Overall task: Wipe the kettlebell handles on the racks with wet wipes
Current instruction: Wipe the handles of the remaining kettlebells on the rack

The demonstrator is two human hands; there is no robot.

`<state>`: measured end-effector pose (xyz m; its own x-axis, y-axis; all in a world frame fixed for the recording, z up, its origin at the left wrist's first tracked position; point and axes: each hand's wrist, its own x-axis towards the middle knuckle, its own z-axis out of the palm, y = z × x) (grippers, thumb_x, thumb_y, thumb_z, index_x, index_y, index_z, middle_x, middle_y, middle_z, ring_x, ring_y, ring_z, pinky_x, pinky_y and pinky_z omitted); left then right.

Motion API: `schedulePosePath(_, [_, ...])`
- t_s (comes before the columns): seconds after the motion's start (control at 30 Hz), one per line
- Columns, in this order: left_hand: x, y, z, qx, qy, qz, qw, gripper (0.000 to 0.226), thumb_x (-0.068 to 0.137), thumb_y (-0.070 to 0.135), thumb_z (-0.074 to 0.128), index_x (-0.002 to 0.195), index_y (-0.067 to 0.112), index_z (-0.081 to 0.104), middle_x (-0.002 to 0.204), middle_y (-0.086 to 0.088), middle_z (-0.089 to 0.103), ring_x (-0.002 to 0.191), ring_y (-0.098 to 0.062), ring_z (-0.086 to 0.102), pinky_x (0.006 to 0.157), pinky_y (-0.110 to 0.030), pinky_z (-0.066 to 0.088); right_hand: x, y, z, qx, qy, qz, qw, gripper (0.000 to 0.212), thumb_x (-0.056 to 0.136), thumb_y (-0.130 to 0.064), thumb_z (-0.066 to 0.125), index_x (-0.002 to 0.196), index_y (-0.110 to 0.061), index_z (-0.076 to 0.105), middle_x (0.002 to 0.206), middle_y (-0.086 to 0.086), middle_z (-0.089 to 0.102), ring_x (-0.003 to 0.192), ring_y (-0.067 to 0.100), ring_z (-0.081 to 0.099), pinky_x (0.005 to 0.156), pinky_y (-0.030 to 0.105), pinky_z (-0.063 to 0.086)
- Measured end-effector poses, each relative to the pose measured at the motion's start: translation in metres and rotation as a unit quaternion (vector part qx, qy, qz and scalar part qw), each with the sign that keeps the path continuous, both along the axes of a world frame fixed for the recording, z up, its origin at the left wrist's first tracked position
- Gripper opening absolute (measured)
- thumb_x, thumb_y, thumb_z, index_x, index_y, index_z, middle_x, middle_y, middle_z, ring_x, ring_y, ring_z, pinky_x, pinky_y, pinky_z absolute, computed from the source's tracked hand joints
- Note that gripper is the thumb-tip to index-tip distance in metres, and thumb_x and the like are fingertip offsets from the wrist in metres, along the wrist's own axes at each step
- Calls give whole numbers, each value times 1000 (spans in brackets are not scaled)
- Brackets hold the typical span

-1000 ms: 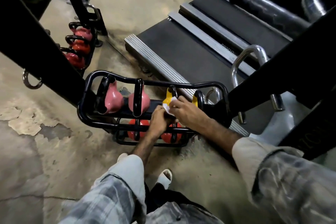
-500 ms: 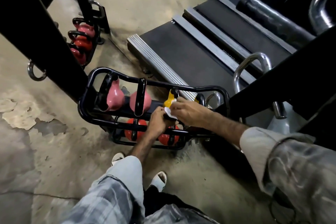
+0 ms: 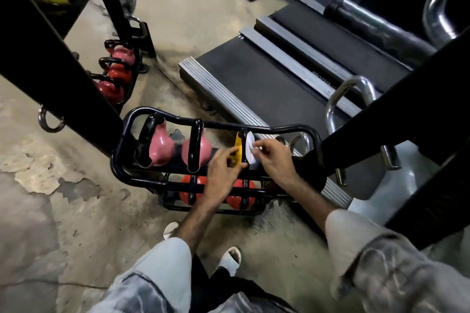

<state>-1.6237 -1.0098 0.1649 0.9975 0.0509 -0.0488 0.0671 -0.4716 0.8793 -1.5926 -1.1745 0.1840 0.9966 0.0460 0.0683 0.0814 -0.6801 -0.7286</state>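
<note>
Two hands at work over one black tube rack [image 3: 119, 160] on the concrete floor [image 3: 63, 223]. Right hand [image 3: 273, 157]: fingers curled, thumb and forefinger pinching one white wipe [image 3: 249, 146] against the black handle of the yellow kettlebell [image 3: 238, 146]. Left hand [image 3: 223, 168]: fingers bent, fingertips touching the yellow kettlebell's side; whether it grips cannot be told.

Kettlebells on the rack, counted. Upper tier: two pink [image 3: 160, 148], with black handles upright, to the left; one yellow, third along, under the hands. Lower tier: two red [image 3: 192, 189], partly hidden by rails and the left forearm. Further items at the rack's right end sit behind the right hand and cannot be counted.

Second rack [image 3: 134, 68], well apart, upper left: three kettlebells, one pink [image 3: 124, 54] and two red below it.

Changes against half a second ago: the wipe lay low, bunched between both hands at the handle's near end; it now stands higher, spread along the handle toward the rack's far rail. The right hand has shifted up with it. The left hand has dropped off the wipe onto the yellow body. The second yellow piece beside the right hand is now covered.

Yellow kettlebell: narrow, bright, glossy black handle, wipe draped on its right side.

Surroundings: two treadmills [image 3: 267, 89], one black frame post [image 3: 50, 46], two white shoes [image 3: 229, 259].
</note>
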Motion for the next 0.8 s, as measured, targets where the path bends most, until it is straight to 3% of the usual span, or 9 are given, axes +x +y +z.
schedulePosePath(0.1, [8, -2, 11, 46, -79, -61, 994, 47, 76, 6, 76, 121, 14, 64, 123, 2, 56, 110, -9, 56, 96, -20, 48, -18, 1, -13, 41, 58, -49, 996, 13, 84, -26, 71, 97, -24, 73, 95, -12, 71, 88, 2, 67, 82, 22, 53])
schedulePosePath(0.17, [11, -4, 14, 105, -98, -112, 983, 43, 78, 0, 71, 120, 11, 65, 131, -2, 55, 116, -16, 57, 102, -19, 42, -7, 6, -15, 56, 67, -75, 993, 14, 85, -22, 71, 98, -22, 73, 94, -11, 72, 89, 5, 67, 81, 13, 49])
schedulePosePath(0.33, [9, -4, 17, 198, -79, -180, 960, 43, 87, 9, 64, 129, 8, 58, 146, -3, 45, 125, -18, 53, 104, -27, 42, 48, 15, 4, 58, 93, -73, 991, 15, 87, -26, 69, 99, -21, 76, 90, -11, 73, 84, 0, 63, 73, 7, 42])
schedulePosePath(0.47, [14, -2, 28, 223, -67, -196, 953, 41, 85, 14, 68, 125, 9, 60, 147, 1, 42, 115, -22, 60, 96, -31, 48, 49, 8, 8, 46, 109, -41, 992, 16, 86, -28, 70, 99, -20, 76, 94, -6, 75, 87, 4, 67, 76, 12, 46])
schedulePosePath(0.63, [20, -6, 33, 234, -51, -215, 947, 36, 83, 7, 65, 118, 9, 60, 143, 3, 43, 108, -26, 62, 91, -36, 52, 33, 2, 11, 50, 95, -15, 994, 13, 85, -17, 73, 96, -14, 77, 89, -4, 75, 76, 1, 64, 68, 1, 41])
schedulePosePath(0.8, [31, -5, 34, 263, -30, -233, 936, 23, 85, 14, 63, 107, 7, 61, 142, 1, 42, 102, -29, 63, 86, -42, 52, 69, 17, 11, 16, 121, -15, 992, 14, 85, -21, 71, 96, -15, 78, 93, 1, 76, 88, 11, 68, 72, 9, 43])
